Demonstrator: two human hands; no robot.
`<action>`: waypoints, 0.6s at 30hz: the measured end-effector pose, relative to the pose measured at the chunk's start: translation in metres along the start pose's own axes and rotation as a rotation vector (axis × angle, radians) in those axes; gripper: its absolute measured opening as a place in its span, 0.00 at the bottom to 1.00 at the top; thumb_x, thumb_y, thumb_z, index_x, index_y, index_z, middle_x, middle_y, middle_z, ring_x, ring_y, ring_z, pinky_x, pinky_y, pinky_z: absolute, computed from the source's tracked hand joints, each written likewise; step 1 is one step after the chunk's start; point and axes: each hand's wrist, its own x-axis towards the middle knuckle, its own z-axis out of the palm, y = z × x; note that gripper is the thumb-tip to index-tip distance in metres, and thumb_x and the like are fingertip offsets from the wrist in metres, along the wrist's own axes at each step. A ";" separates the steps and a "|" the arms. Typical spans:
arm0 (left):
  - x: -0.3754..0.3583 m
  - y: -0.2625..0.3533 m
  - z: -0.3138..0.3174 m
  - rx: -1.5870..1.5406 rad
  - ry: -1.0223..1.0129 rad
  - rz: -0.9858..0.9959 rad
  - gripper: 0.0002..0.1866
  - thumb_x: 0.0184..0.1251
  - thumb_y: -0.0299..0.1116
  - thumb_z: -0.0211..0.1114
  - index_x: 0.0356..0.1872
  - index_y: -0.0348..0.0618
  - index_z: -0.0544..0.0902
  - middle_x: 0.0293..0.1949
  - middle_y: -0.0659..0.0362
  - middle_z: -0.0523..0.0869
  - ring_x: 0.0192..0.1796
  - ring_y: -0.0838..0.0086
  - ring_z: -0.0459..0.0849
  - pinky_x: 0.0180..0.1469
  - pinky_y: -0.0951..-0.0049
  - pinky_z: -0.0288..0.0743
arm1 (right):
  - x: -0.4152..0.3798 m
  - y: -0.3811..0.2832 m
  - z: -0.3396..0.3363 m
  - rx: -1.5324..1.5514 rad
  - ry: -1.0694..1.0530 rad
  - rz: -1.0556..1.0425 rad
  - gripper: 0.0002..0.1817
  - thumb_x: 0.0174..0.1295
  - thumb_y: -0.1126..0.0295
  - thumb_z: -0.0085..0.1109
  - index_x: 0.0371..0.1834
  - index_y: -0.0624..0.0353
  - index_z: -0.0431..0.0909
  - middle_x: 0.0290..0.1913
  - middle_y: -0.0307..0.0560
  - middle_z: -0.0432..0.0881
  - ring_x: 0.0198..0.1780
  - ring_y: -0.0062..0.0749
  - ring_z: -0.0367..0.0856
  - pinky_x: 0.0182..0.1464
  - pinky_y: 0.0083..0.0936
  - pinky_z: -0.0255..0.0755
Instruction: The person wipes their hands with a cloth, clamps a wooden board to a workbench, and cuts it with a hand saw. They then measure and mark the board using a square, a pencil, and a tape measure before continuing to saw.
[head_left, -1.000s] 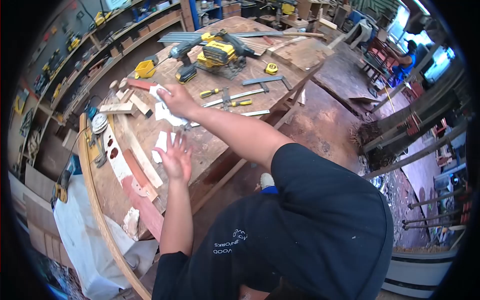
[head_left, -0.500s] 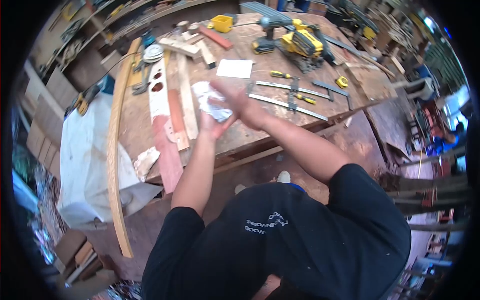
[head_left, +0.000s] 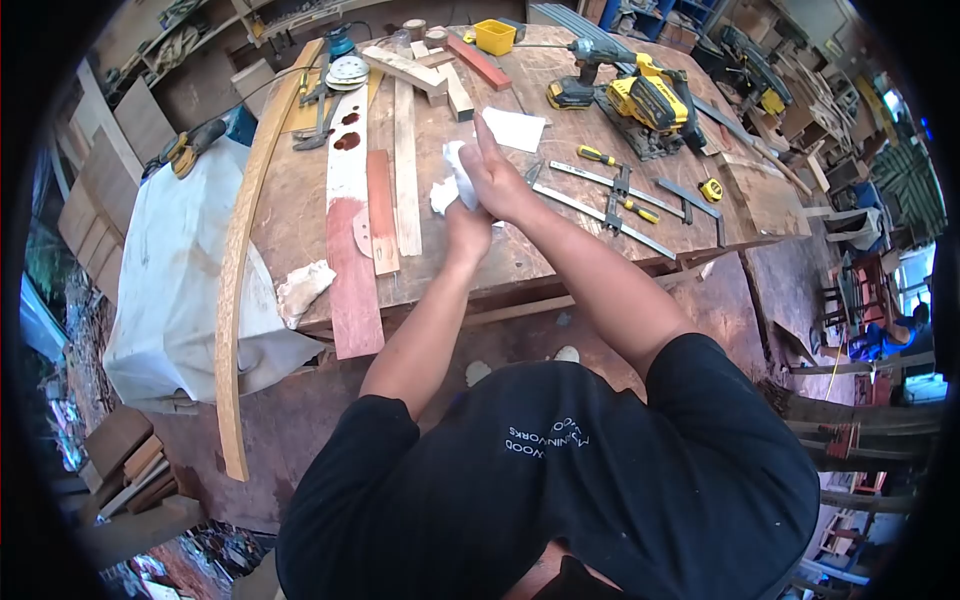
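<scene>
Over the middle of the wooden workbench (head_left: 290, 220) my two hands are pressed together around a crumpled white paper (head_left: 452, 178). My right hand (head_left: 497, 172) lies flat on top of it, fingers straight and pointing away. My left hand (head_left: 466, 228) is mostly hidden underneath, cupping the paper from below. A flat white sheet (head_left: 514, 129) lies on the bench just beyond my fingertips.
Wood strips and a red board (head_left: 352, 270) lie left of my hands, with a long curved slat (head_left: 240, 260) along the bench edge. Screwdrivers, steel rules and a tape measure (head_left: 711, 189) lie right. A yellow power tool (head_left: 645, 100), a drill and a yellow box (head_left: 494, 37) sit farther back.
My hands left the bench with the white paper and closed together on it. My right palm now lies flat over it. The view has swung and shifted.
</scene>
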 end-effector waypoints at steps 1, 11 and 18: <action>-0.003 0.005 -0.004 0.221 0.017 0.069 0.13 0.70 0.27 0.58 0.52 0.32 0.77 0.44 0.54 0.84 0.42 0.72 0.83 0.41 0.71 0.77 | 0.001 0.001 0.000 -0.205 0.028 -0.052 0.50 0.67 0.32 0.36 0.78 0.57 0.31 0.76 0.65 0.50 0.68 0.54 0.68 0.60 0.32 0.73; -0.014 0.031 -0.023 -0.433 -0.367 -0.259 0.09 0.72 0.39 0.61 0.34 0.46 0.75 0.21 0.69 0.72 0.20 0.84 0.67 0.23 0.77 0.62 | -0.030 -0.044 -0.019 1.029 -0.271 0.408 0.36 0.74 0.40 0.27 0.79 0.38 0.33 0.70 0.56 0.67 0.24 0.27 0.81 0.18 0.21 0.73; 0.012 0.005 -0.003 -0.136 -0.238 -0.014 0.07 0.66 0.23 0.57 0.44 0.38 0.74 0.32 0.62 0.76 0.26 0.80 0.74 0.25 0.77 0.67 | -0.032 -0.063 -0.057 0.327 -0.222 0.273 0.42 0.72 0.44 0.41 0.78 0.58 0.38 0.71 0.68 0.61 0.71 0.53 0.64 0.70 0.30 0.59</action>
